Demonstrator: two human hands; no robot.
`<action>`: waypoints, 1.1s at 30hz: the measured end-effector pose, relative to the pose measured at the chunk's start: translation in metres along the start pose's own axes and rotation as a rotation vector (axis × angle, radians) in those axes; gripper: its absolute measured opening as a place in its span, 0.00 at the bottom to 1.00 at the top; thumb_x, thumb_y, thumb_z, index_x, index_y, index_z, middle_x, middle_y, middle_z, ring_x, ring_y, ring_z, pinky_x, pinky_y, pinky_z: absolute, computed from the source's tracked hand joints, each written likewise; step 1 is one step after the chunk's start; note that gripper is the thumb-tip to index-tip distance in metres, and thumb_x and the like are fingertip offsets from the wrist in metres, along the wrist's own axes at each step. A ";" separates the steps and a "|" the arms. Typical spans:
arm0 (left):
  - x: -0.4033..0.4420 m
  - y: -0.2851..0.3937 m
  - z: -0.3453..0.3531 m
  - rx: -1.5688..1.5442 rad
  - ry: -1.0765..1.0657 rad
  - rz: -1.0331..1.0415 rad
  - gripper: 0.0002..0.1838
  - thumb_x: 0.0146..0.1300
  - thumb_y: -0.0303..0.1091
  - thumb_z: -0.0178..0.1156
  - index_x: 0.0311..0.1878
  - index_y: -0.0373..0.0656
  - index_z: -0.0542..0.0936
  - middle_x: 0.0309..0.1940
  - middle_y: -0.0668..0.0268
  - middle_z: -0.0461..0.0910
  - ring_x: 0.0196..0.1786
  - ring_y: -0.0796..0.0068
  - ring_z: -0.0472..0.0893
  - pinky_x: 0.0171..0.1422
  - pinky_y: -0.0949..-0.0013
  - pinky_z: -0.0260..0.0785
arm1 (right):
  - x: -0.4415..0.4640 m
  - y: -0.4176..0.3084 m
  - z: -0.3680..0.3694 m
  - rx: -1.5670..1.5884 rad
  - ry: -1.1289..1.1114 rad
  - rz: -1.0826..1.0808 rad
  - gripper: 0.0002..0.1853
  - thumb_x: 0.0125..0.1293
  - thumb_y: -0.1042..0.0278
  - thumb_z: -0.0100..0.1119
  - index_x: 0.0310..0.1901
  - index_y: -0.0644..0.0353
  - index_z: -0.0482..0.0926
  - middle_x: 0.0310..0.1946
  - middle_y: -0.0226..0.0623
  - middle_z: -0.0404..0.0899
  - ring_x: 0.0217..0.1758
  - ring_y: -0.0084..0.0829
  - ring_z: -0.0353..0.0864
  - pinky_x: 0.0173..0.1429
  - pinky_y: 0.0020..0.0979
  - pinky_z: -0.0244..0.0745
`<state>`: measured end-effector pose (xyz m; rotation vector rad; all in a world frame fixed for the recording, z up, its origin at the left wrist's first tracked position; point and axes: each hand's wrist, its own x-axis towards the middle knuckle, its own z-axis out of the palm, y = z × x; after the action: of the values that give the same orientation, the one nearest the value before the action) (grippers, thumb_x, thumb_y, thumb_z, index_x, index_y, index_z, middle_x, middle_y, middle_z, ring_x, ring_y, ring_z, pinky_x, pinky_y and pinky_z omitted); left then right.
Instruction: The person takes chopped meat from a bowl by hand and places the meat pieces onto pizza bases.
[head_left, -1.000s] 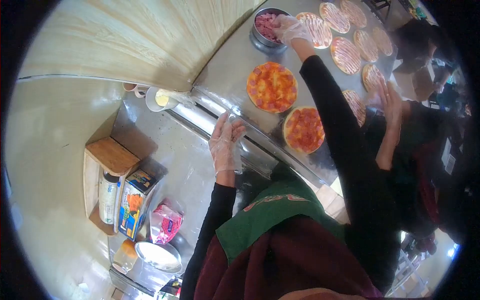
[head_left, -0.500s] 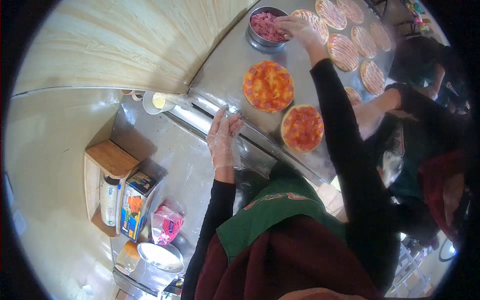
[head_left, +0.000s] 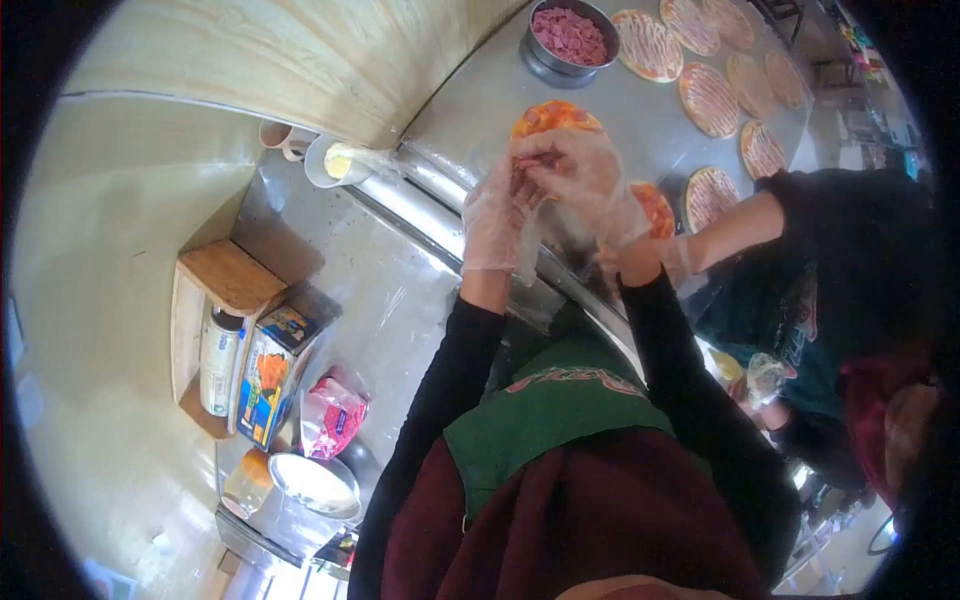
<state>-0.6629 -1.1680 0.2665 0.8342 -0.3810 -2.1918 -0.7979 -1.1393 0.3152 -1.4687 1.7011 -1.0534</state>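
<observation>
Both my hands are in clear plastic gloves and meet over the near edge of the steel table. My left hand (head_left: 497,220) is cupped with curled fingers under my right hand (head_left: 585,185). Pink chopped ham (head_left: 541,160) shows between them, pinched by my right fingers and resting against my left. Just beyond is a pizza (head_left: 556,117) with red sauce and ham pieces, its near part covered by my hands. Another sauced pizza (head_left: 655,210) lies to the right, partly hidden by my right wrist. Past them stands a round metal bowl (head_left: 570,70) of chopped ham.
Several pizza bases with sauce stripes (head_left: 712,100) lie at the far right. A co-worker's gloved hand (head_left: 675,258) reaches in beside my right forearm. On the left counter are a white bowl (head_left: 325,165), a wooden shelf (head_left: 232,275), a glove box (head_left: 268,375) and a pink packet (head_left: 332,418).
My right hand has come back from the ham bowl with chopped ham. My left hand has risen to meet it and curled its fingers. The view has shifted slightly.
</observation>
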 end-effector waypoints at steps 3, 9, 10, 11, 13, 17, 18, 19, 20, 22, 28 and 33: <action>-0.007 -0.006 -0.004 0.013 0.008 -0.006 0.22 0.67 0.39 0.58 0.59 0.34 0.73 0.50 0.60 0.78 0.50 0.68 0.80 0.55 0.68 0.74 | -0.015 -0.002 0.003 -0.055 0.057 -0.086 0.10 0.58 0.72 0.60 0.42 0.61 0.82 0.38 0.38 0.82 0.44 0.33 0.80 0.50 0.30 0.73; -0.021 -0.009 -0.007 0.017 -0.038 -0.013 0.21 0.66 0.34 0.59 0.59 0.33 0.73 0.50 0.59 0.79 0.50 0.67 0.80 0.56 0.66 0.75 | -0.031 -0.007 0.000 -0.065 0.072 -0.087 0.10 0.58 0.68 0.60 0.42 0.57 0.82 0.36 0.39 0.81 0.43 0.40 0.80 0.52 0.37 0.72; -0.022 -0.009 -0.008 0.005 -0.053 -0.010 0.21 0.66 0.33 0.59 0.59 0.33 0.73 0.50 0.58 0.78 0.50 0.67 0.80 0.57 0.66 0.75 | -0.033 -0.009 0.001 -0.031 0.083 -0.069 0.10 0.58 0.68 0.60 0.42 0.57 0.82 0.36 0.39 0.81 0.43 0.40 0.80 0.51 0.36 0.72; -0.025 -0.008 -0.005 0.044 -0.030 -0.008 0.21 0.66 0.32 0.59 0.59 0.32 0.73 0.50 0.57 0.78 0.50 0.66 0.80 0.57 0.66 0.75 | -0.035 -0.010 0.002 0.002 0.095 -0.050 0.10 0.58 0.68 0.60 0.41 0.57 0.83 0.36 0.39 0.81 0.43 0.39 0.80 0.51 0.36 0.72; -0.030 -0.004 0.001 0.126 0.016 -0.004 0.20 0.66 0.30 0.58 0.59 0.31 0.72 0.51 0.55 0.78 0.50 0.65 0.80 0.57 0.65 0.76 | -0.038 -0.009 0.000 -0.037 0.102 -0.072 0.10 0.58 0.67 0.61 0.41 0.57 0.83 0.36 0.40 0.81 0.43 0.38 0.80 0.50 0.35 0.73; -0.033 -0.004 0.000 0.255 0.020 0.030 0.19 0.65 0.28 0.58 0.57 0.29 0.73 0.50 0.53 0.79 0.49 0.66 0.81 0.55 0.67 0.77 | -0.043 -0.015 -0.002 -0.120 0.089 -0.060 0.11 0.57 0.66 0.62 0.41 0.58 0.83 0.37 0.40 0.81 0.42 0.35 0.81 0.49 0.33 0.74; -0.036 -0.003 0.001 0.274 -0.002 0.046 0.19 0.65 0.27 0.58 0.57 0.29 0.74 0.49 0.53 0.79 0.49 0.66 0.81 0.55 0.68 0.77 | -0.045 -0.014 -0.001 -0.075 0.092 -0.020 0.11 0.57 0.66 0.62 0.41 0.58 0.83 0.36 0.40 0.82 0.42 0.35 0.81 0.49 0.33 0.74; -0.038 -0.003 0.003 0.293 -0.024 0.063 0.18 0.65 0.26 0.58 0.56 0.29 0.74 0.49 0.53 0.79 0.48 0.66 0.81 0.54 0.68 0.77 | -0.046 -0.012 0.001 -0.031 0.096 0.020 0.12 0.57 0.65 0.62 0.41 0.59 0.84 0.36 0.40 0.82 0.42 0.35 0.81 0.49 0.33 0.74; -0.038 -0.003 0.005 0.296 -0.009 0.054 0.18 0.65 0.26 0.58 0.56 0.29 0.75 0.48 0.53 0.79 0.48 0.67 0.81 0.54 0.68 0.77 | -0.047 -0.012 0.002 0.014 0.099 0.059 0.12 0.57 0.65 0.62 0.42 0.59 0.84 0.36 0.41 0.82 0.41 0.35 0.81 0.50 0.33 0.74; -0.040 -0.003 0.007 0.303 0.024 0.038 0.17 0.64 0.25 0.59 0.55 0.28 0.76 0.47 0.54 0.79 0.48 0.67 0.81 0.54 0.69 0.77 | -0.048 -0.019 0.000 0.029 0.078 0.139 0.12 0.58 0.65 0.61 0.42 0.59 0.84 0.36 0.40 0.82 0.40 0.33 0.81 0.49 0.32 0.74; -0.038 -0.007 0.001 0.297 0.013 0.025 0.16 0.64 0.24 0.59 0.54 0.28 0.76 0.47 0.54 0.79 0.47 0.68 0.81 0.54 0.69 0.78 | -0.053 0.002 0.005 0.282 0.069 0.361 0.11 0.61 0.67 0.59 0.42 0.62 0.83 0.35 0.35 0.83 0.38 0.22 0.80 0.46 0.25 0.75; -0.016 -0.029 -0.029 0.156 -0.005 -0.070 0.17 0.65 0.26 0.58 0.55 0.28 0.75 0.48 0.56 0.79 0.47 0.68 0.81 0.54 0.70 0.77 | -0.056 0.012 0.004 0.455 0.074 0.500 0.11 0.61 0.64 0.59 0.42 0.59 0.84 0.34 0.31 0.83 0.37 0.19 0.80 0.45 0.24 0.74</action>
<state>-0.6506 -1.1367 0.2374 0.9386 -0.5379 -2.2510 -0.7908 -1.0842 0.3006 -0.6803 1.6188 -1.1191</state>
